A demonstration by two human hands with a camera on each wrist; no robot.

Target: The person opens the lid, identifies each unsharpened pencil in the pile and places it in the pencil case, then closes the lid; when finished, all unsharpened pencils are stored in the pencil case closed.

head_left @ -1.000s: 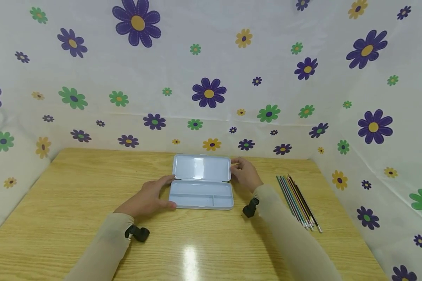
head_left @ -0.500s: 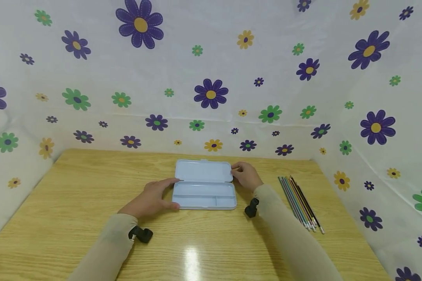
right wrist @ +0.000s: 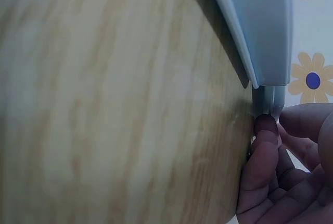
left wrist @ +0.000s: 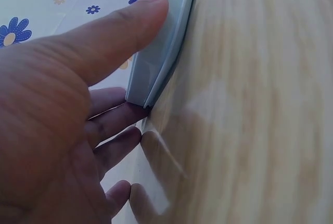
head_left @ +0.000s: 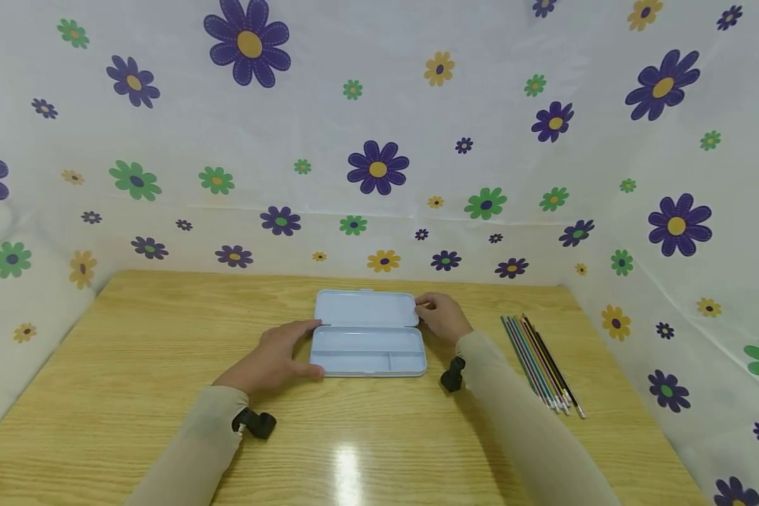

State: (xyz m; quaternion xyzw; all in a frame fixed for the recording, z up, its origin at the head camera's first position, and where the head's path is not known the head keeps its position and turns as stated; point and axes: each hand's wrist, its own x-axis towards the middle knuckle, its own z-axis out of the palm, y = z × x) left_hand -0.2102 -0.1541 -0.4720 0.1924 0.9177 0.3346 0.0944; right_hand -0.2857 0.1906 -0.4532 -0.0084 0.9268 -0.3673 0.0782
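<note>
A: Closest in?

B: Sleeves (head_left: 186,450), black wrist cameras (head_left: 263,424), tabletop (head_left: 367,414) under them. Pencils (head_left: 535,365) over on the right, loosely bundled, pale tips towards the person.

A: Left grip (head_left: 270,358)?

B: Fingers fairly straight and spread – thumb at the near left corner of the tray (head_left: 354,361), fingers by the hinge (head_left: 392,327) corner. Touching, not wrapped round it.

A: And the case (head_left: 367,328)?

B: Pale blue pencil case, mid-tabletop, between both grips. Unfolded flat: tray near, lid (head_left: 354,309) far. Tray's divided – long section behind, two unequal ones in front.

A: Right grip (head_left: 444,320)?

B: Thumb and fingertips pinching the lid's right edge.

A: Handling?

B: Judging by looks: thin hard plastic, so light and stiff, probably slick, likely to slide if pushed. Hinge is the probable weak spot; twisting could strain it.

A: Where to hold?

B: Tray by its short ends to steady it, lid by the rim or outer corners, fingertips out of the hinge gap. Light pressure should do.

A: Behind all that?

B: Flower-print cloth (head_left: 303,119). Next.
</note>
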